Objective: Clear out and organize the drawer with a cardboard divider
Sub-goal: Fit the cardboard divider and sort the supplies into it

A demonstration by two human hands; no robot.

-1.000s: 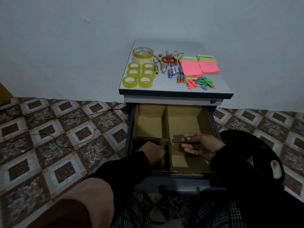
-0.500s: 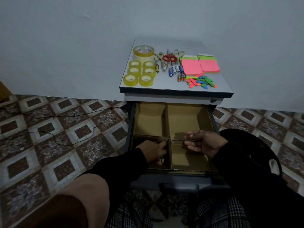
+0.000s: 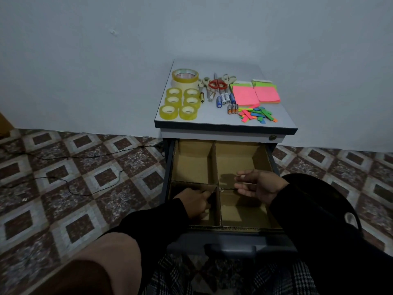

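Observation:
The grey drawer [image 3: 229, 243] stands pulled out under the cabinet top. A brown cardboard divider [image 3: 213, 160] splits it into four compartments, and I see nothing lying in them. My left hand [image 3: 194, 201] is down in the near left compartment, its fingers curled against the lengthwise wall of the divider. My right hand [image 3: 261, 186] hovers over the cross wall on the right side, fingers loosely spread and holding nothing.
On the cabinet top [image 3: 212, 119] lie several tape rolls [image 3: 178, 103], a large tape roll [image 3: 185, 77], scissors [image 3: 217, 84], batteries [image 3: 223, 100], pink sticky notes [image 3: 255, 94] and coloured tabs [image 3: 257, 116]. A thin cable [image 3: 70, 188] crosses the tiled floor. A black round object [image 3: 331, 199] stands on the right.
My right hand has lifted off the cross wall and its fingers have spread. My left hand stays in the near left compartment and has shifted slightly.

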